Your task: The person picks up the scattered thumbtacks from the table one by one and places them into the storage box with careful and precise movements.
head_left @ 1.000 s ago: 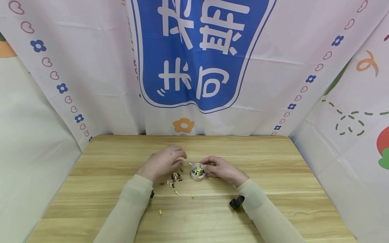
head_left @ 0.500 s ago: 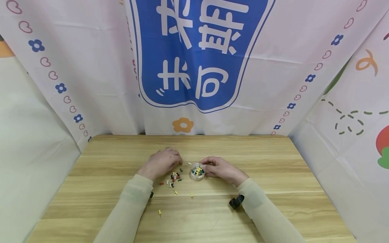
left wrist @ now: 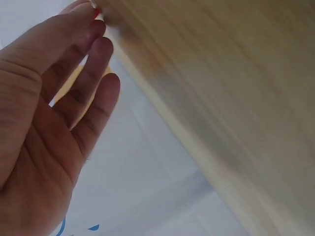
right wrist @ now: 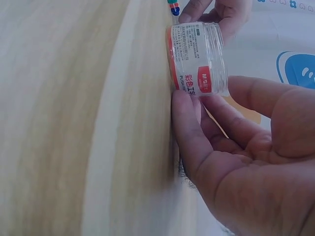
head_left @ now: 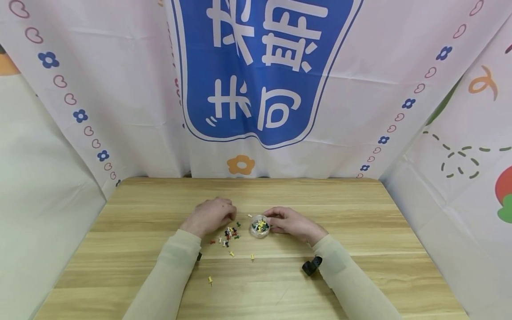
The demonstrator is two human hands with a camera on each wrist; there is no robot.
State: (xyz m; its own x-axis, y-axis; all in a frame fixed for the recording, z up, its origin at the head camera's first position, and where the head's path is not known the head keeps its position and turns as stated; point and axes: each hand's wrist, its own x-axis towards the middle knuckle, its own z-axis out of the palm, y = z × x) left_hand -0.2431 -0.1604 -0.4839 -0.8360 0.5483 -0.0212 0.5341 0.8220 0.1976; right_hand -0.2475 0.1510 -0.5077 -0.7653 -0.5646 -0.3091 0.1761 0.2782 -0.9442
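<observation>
My left hand [head_left: 212, 215] is low over the table, left of a loose pile of push pins [head_left: 230, 233]. In the left wrist view, its thumb and forefinger meet around a red push pin [left wrist: 97, 11], mostly hidden by the fingertips; the other fingers are loosely bent. With thumb and fingers, my right hand [head_left: 294, 224] holds the side of a small clear round jar [head_left: 260, 226], which stands upright and lidless on the table. Yellow, green and white pins lie inside it. The right wrist view shows the jar's printed label [right wrist: 194, 61].
A white push pin [head_left: 250, 215] lies just behind the jar. Nearer the front are stray yellow pins, one [head_left: 253, 257] below the jar and another [head_left: 210, 280] further left. Printed cloth [head_left: 160, 146] hangs behind the wooden table [head_left: 360, 275] and along its sides.
My left hand has drawn back slightly to the left, its fingers curling in and its thumb and forefinger coming together. The right hand and jar have stayed in place.
</observation>
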